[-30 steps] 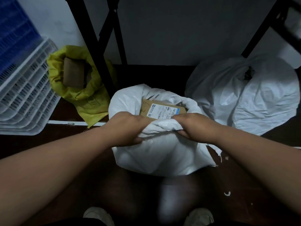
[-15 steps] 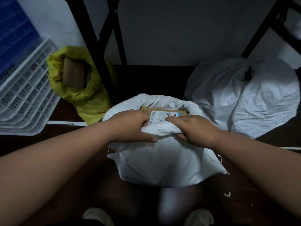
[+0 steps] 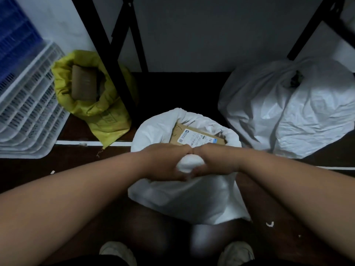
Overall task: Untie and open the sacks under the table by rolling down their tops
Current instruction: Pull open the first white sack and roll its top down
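A white sack (image 3: 184, 200) stands on the dark floor right in front of me, its mouth open and its top partly rolled down. Inside lies a brown cardboard parcel (image 3: 196, 136) with a white label. My left hand (image 3: 163, 162) and my right hand (image 3: 215, 160) sit side by side at the near rim, both gripping a bunched roll of the white fabric between them. A yellow sack (image 3: 99, 114) at the back left is open with a brown box in it. A larger white sack (image 3: 299, 116) at the right looks bunched closed at its top.
Black table legs (image 3: 115, 73) rise just behind the yellow sack, and another leg (image 3: 307, 29) stands at the upper right. Stacked white crates (image 3: 28, 112) and a blue crate (image 3: 13, 39) fill the left. My shoes (image 3: 117, 252) show at the bottom edge.
My hands have come together at the near rim, bunching the fabric into a tighter roll. The white sack's front has dropped lower and more of the parcel's label shows.
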